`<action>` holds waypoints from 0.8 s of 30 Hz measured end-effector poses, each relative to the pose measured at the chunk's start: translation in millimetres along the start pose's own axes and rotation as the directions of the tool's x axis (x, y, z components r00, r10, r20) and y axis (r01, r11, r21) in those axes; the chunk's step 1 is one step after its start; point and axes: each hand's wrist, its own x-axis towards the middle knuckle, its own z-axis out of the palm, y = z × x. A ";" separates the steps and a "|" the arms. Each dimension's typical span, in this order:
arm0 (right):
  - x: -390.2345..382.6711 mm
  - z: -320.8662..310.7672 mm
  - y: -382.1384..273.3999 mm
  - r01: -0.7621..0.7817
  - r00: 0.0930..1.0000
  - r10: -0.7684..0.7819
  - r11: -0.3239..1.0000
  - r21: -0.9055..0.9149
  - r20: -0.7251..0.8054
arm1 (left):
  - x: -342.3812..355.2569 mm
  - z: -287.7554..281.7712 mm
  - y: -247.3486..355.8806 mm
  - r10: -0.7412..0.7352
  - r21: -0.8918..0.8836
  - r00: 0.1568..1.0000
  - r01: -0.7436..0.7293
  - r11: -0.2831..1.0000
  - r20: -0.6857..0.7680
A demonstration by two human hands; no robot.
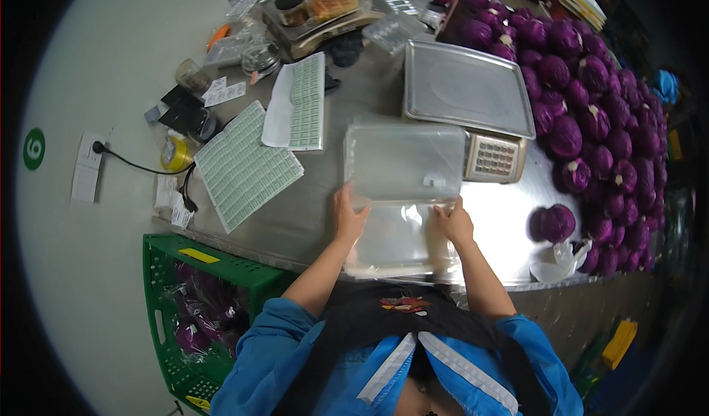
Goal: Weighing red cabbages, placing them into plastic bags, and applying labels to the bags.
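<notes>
Two stacks of clear plastic bags (402, 240) lie in front of me on the steel table, one above the other. My left hand (347, 217) grips the left edge where the stacks meet, thumb bent inward. My right hand (454, 220) holds the right side with thumb and fingers. A weighing scale with a metal tray (465, 84) and a keypad (495, 157) stands just beyond the bags. Two sheets of small green-printed labels (247, 165) lie to the left.
Purple cabbages (594, 135) are heaped along the right, beside a crumpled white bag (557, 262). A green crate (159, 268) of bagged cabbages stands at lower left. The back holds a second scale (332, 32), jars (193, 76), yellow tape (175, 152) and a black cable (140, 161).
</notes>
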 end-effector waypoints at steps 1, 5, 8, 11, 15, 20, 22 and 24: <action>2.2 0.3 3.6 0.003 1.000 -0.003 0.999 0.043 -0.001 | 2.7 -2.5 -3.8 -0.037 -0.033 0.999 0.037 0.999 -0.012; 1.8 -10.5 25.3 0.099 0.991 -0.069 0.954 0.284 -0.113 | 9.1 -19.9 -22.8 -0.125 -0.171 0.986 0.104 0.980 -0.112; -5.7 -25.4 35.4 0.052 0.994 0.000 0.880 0.472 -0.110 | 30.4 -29.9 -47.2 -0.085 -0.116 0.963 0.057 0.992 -0.254; -17.6 -31.1 38.0 0.058 0.997 -0.030 0.900 0.432 -0.073 | 93.3 -45.9 -72.2 -0.146 -0.206 0.948 0.089 0.975 -0.282; -32.3 -21.4 35.0 0.090 0.994 -0.105 0.857 0.508 0.000 | 173.9 -60.7 -106.5 -0.217 -0.043 0.880 0.220 0.975 -0.422; -48.8 -23.8 22.4 0.069 0.995 -0.094 0.849 0.524 0.023 | 223.5 -61.8 -104.1 -0.433 -0.131 0.873 0.414 0.901 -0.223; -50.1 -30.0 12.1 0.049 0.993 -0.095 0.864 0.502 0.067 | 232.9 -62.1 -111.5 -0.600 -0.312 0.798 0.555 0.771 -0.064; -42.4 -25.3 15.4 0.110 0.988 -0.149 0.874 0.474 0.045 | 244.7 -56.4 -119.3 -0.643 -0.261 0.766 0.615 0.744 -0.025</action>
